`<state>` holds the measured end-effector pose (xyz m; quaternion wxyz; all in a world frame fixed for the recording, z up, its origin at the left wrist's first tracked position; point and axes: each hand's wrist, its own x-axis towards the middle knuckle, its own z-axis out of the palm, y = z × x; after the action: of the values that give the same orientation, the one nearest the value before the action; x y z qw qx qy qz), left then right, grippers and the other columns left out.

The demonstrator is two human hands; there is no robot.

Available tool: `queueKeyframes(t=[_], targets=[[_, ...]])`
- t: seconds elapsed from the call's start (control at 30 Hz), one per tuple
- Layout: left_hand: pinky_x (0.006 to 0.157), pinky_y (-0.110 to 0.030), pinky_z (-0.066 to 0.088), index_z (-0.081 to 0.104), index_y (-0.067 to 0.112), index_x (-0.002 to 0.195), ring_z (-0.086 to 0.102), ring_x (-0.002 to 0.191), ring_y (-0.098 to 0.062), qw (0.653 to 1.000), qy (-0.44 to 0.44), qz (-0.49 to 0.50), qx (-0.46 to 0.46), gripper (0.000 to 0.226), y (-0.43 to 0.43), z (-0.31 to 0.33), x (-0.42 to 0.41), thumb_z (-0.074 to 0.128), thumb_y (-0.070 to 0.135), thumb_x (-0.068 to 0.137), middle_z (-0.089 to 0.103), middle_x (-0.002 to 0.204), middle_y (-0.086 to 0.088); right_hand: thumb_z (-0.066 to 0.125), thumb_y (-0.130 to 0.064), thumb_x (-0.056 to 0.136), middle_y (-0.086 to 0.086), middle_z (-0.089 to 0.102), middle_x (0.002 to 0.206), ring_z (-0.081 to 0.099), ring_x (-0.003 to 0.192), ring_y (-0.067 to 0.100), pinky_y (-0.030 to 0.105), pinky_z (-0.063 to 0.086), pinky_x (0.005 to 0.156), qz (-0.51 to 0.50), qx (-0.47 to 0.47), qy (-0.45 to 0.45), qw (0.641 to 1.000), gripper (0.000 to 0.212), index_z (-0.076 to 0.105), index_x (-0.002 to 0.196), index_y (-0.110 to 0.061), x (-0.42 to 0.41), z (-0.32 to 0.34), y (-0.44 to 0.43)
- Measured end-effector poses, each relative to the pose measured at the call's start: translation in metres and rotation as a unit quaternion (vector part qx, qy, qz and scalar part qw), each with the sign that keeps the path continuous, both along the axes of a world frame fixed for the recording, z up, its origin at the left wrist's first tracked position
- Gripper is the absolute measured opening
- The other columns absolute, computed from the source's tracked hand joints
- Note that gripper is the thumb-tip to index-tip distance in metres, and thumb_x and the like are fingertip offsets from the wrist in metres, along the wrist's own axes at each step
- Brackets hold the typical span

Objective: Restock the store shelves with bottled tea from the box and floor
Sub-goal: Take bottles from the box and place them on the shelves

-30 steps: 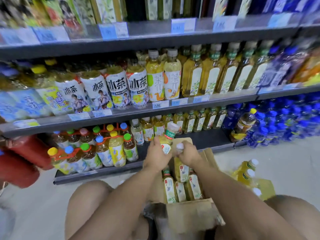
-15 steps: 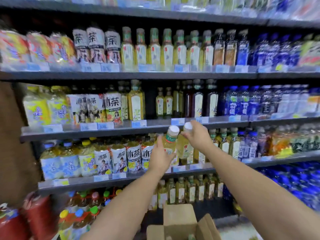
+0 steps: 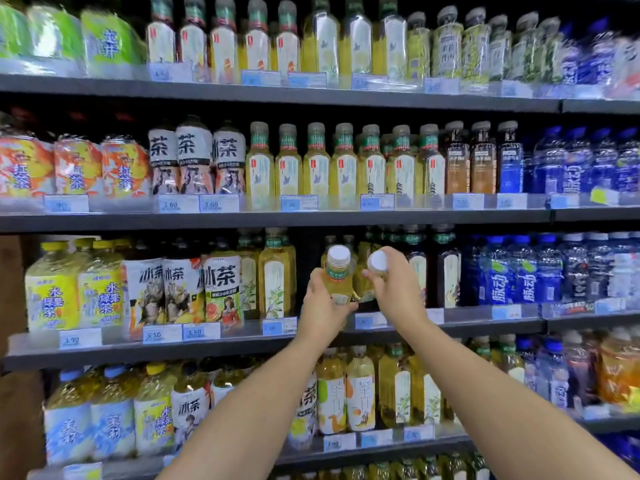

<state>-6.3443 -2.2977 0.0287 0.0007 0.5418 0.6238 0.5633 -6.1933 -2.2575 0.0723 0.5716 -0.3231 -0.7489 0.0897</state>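
Observation:
Each hand holds a yellow tea bottle with a white cap, raised in front of the third shelf (image 3: 242,344) from the top. My left hand (image 3: 320,306) grips the left bottle (image 3: 337,275) around its body. My right hand (image 3: 398,289) wraps the right bottle (image 3: 375,268) near its neck, hiding most of it. Both bottles hover at a dark gap in the row, between tall yellow tea bottles (image 3: 275,275) on the left and dark tea bottles (image 3: 446,268) on the right. The box is out of view.
Four shelves packed with drinks fill the view. Large iced-tea bottles (image 3: 183,289) stand left of the gap, blue water bottles (image 3: 526,271) to the right. The shelf above (image 3: 277,218) carries a full row of yellow tea. Price tags line every shelf edge.
I have risen from the box on the floor. Both hands lifted a bottle each out of the box and carried them up to the gap on the third shelf.

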Motion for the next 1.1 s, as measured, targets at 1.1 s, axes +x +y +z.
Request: queueKeyframes(t=[1.1], targets=[[0.090,-0.042,0.051,0.008,0.009,0.153,0.056,0.121,-0.037,0.939,0.077,0.209,-0.263,0.097,0.183,0.009,-0.098,0.076,0.030,0.087,0.044,0.141,-0.020,0.057,-0.032,0.096,0.021,0.056,0.127,0.061,0.105,0.041,0.043,0.051,0.083,-0.054,-0.188,-0.123,0.973,0.070,0.015,0.151,-0.026,-0.101,-0.019,0.224]])
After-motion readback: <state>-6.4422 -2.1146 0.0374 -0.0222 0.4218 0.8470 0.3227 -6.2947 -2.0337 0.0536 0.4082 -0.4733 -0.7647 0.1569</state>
